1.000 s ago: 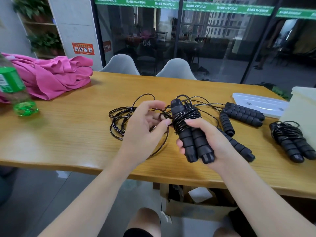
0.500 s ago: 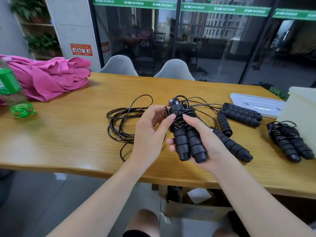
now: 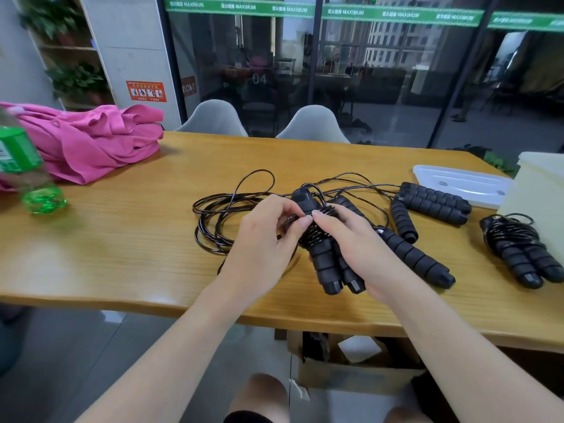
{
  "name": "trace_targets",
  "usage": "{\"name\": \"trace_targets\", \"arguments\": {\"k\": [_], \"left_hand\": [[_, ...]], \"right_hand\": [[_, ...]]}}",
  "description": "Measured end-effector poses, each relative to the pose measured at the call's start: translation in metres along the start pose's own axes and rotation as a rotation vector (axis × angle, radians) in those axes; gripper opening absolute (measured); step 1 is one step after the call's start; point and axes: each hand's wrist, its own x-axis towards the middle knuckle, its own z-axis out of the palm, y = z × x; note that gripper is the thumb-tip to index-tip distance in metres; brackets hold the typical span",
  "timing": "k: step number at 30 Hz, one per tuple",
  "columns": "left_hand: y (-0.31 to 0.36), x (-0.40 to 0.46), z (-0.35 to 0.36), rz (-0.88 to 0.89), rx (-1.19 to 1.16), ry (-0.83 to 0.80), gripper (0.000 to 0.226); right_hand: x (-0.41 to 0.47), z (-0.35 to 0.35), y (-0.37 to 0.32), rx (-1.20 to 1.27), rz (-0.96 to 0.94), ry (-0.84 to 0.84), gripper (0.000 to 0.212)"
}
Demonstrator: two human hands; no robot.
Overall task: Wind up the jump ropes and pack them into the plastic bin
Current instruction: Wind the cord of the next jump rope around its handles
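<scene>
My right hand (image 3: 363, 251) wrapped round the paired handles (image 3: 328, 264) over the table (image 3: 122, 239), my left hand (image 3: 259, 239) pinching the cord (image 3: 213, 221) at the coil, wound rope (image 3: 518, 248) lying just beside the bin (image 3: 537, 193), lid (image 3: 457, 184) behind

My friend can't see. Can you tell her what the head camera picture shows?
Two hands wind black cord around a pair of jump-rope handles: the right hand holds the handles and the left hand pinches the cord. More loose cord and handles lie on the wooden table, with one wound rope by the white bin at right.
</scene>
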Motion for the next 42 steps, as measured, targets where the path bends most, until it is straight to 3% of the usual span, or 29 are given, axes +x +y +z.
{"name": "trace_targets", "arguments": {"k": [3,8,11,18,26,28,32,38,42], "left_hand": [[0.0,0.0,-0.003,0.028,0.066,-0.027,0.005],[0.0,-0.002,0.0,0.126,0.19,0.037,0.013],[0.001,-0.003,0.006,0.205,0.314,0.095,0.02],[0.006,-0.002,0.016,0.177,0.383,0.197,0.028],[0.012,-0.008,0.015,0.133,0.149,0.181,0.015],[0.01,-0.013,0.01,0.111,0.048,0.107,0.026],[-0.003,-0.011,-0.002,0.261,0.029,0.082,0.03],[-0.009,-0.003,-0.01,0.358,0.011,0.139,0.013],[-0.008,-0.005,-0.014,0.396,0.055,0.103,0.018]], "right_hand": [[0.0,0.002,-0.001,-0.065,-0.072,0.034,0.021],[0.0,0.007,-0.002,-0.139,-0.135,0.09,0.034],[0.002,0.011,-0.002,-0.115,-0.138,0.128,0.031],[0.004,0.017,-0.001,-0.144,-0.202,0.26,0.014],[0.002,0.013,0.002,-0.115,-0.215,0.308,0.025],[0.001,0.009,0.002,-0.12,-0.229,0.312,0.023],[-0.003,0.008,0.001,-0.138,-0.238,0.302,0.023],[-0.008,0.018,0.009,-0.127,-0.186,0.281,0.027],[-0.01,0.021,0.01,-0.102,-0.159,0.259,0.029]]}}
